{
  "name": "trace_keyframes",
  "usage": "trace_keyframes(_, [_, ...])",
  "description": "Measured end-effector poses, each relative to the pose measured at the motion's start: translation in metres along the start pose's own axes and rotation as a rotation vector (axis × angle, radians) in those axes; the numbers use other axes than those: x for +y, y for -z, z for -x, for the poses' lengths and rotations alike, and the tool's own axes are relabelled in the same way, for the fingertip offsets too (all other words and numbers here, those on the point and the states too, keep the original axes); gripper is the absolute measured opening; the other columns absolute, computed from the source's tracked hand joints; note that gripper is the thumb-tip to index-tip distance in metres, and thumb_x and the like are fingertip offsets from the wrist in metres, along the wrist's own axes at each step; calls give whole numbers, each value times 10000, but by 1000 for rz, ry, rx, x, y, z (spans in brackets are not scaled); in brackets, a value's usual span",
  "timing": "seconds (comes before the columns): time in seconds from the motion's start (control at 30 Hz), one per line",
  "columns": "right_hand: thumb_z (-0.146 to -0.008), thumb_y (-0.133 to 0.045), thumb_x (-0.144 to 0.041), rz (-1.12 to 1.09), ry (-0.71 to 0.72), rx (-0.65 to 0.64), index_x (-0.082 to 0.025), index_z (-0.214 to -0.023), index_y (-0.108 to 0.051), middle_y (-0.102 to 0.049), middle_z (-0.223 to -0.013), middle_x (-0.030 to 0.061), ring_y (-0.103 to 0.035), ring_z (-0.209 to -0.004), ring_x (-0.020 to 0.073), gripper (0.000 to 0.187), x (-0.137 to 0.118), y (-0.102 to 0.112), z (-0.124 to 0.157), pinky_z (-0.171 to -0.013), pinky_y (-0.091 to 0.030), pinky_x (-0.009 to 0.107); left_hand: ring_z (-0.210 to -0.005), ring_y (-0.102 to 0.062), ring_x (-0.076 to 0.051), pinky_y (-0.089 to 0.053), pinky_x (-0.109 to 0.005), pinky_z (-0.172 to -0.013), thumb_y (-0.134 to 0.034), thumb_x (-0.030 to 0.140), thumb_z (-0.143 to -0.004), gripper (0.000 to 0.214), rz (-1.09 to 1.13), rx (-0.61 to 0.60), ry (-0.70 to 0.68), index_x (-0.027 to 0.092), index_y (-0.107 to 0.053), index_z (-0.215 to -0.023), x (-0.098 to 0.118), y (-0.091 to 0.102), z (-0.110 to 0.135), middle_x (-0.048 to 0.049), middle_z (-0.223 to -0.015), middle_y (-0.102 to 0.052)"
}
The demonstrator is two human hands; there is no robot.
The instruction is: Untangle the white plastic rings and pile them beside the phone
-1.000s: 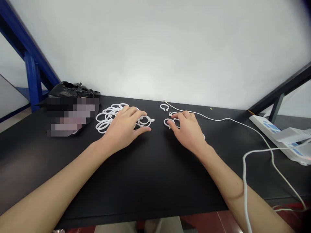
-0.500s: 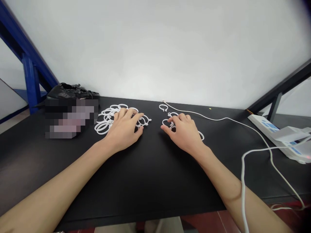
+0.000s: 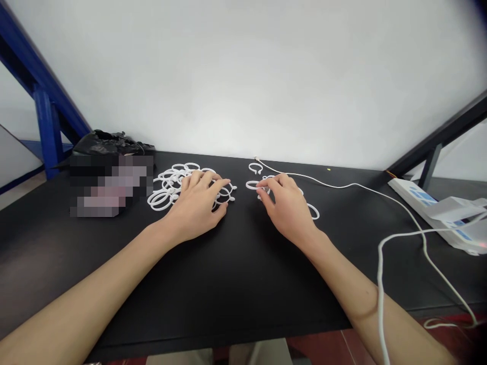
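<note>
A pile of white plastic curtain rings [image 3: 162, 199], each looking like an open loop with knobbed ends, lies on the black table to the left. My left hand [image 3: 198, 203] rests over the pile's right side, fingers apart, with a ring showing beyond its thumb and index finger. At the centre right, my right hand [image 3: 285, 205] pinches one white curtain ring [image 3: 251, 185] between thumb and index finger, just off the tabletop. Other rings lie beneath and beside that hand, partly hidden; one ring [image 3: 314, 212] shows past its right edge. Behind it lies a separate open ring [image 3: 254, 167].
A black plastic bag [image 3: 110, 143] with a blurred-out patch sits at the left. A white cable [image 3: 335, 186] runs across the table's right side towards a white power strip [image 3: 414, 195]. A white wall [image 3: 243, 76] rises behind the black table [image 3: 213, 284].
My right thumb and index finger have closed on a ring and raised it slightly, tilting it flatter. My left hand has barely shifted over the pile.
</note>
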State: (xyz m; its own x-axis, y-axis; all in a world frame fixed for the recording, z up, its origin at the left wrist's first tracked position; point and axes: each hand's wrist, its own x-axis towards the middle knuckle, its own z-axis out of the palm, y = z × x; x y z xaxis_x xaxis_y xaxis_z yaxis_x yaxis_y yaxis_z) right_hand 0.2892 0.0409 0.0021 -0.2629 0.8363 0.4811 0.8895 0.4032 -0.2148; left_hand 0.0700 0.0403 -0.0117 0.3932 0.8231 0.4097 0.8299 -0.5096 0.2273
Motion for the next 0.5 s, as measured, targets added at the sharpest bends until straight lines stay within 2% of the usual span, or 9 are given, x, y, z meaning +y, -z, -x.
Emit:
trace_keyframes(0.27, [-952, -521, -224, -224, 105, -25, -231, -1099, -638, -599, -993, 62, -596, -957, 205, 188, -8, 1, 3, -817, -507, 352, -1106, -446, -276, -400, -479, -960, -497, 310, -937, 367, 54, 90, -119, 189, -562, -1277, 5, 1, -2, -102, -1182, -594])
trace_keyframes(0.5, [-943, -540, -219, -391, 137, 10, -236, -1077, -628, -596, -998, 44, -612, -888, 163, 161, -17, 3, 4, -808, -520, 317, -1001, -487, -246, -410, -448, -922, -515, 285, -949, 212, 95, 86, -197, 205, -659, -1083, 4, 3, -3, -67, -1049, -665])
